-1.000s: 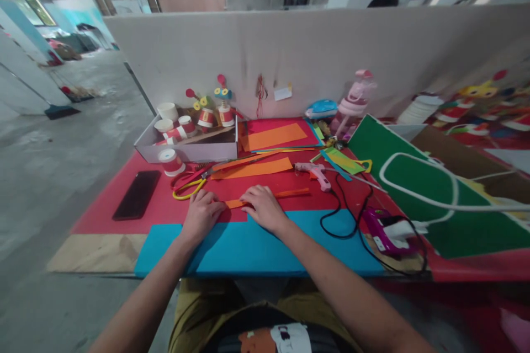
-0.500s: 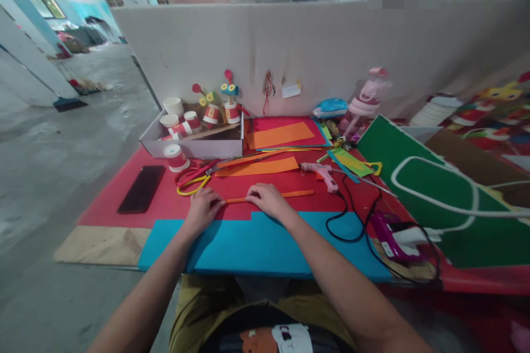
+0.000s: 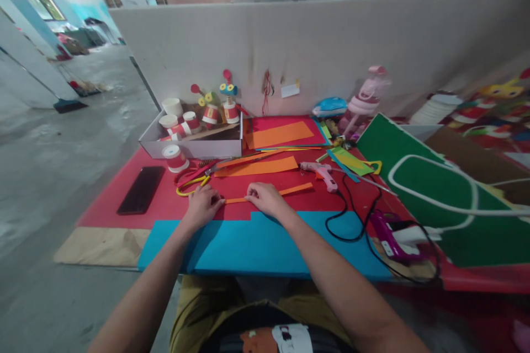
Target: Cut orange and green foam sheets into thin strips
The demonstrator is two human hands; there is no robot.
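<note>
A narrow orange paper strip (image 3: 296,190) runs across the red tabletop between my hands, its right end sticking out past my right hand. My left hand (image 3: 202,205) pinches the strip's left end. Closed on the strip's middle is my right hand (image 3: 265,197). Behind my left hand lie scissors (image 3: 191,185) with yellow and red handles. Wider orange paper strips (image 3: 265,166) lie flat just beyond my hands. To the right rests a pink glue gun (image 3: 323,174) with a black cord. Blue paper (image 3: 256,245) covers the table's front edge beneath my wrists.
A black phone (image 3: 141,190) lies at the left, near a red-and-white paper cup (image 3: 174,158). A white box (image 3: 194,148) holds cups and small figures. At the right are a purple power strip (image 3: 395,238), a green board (image 3: 430,193) and a pink bottle (image 3: 364,102).
The strip's right end has risen slightly and now slants upward. Both hands keep nearly the same places. The view has shifted a little.
</note>
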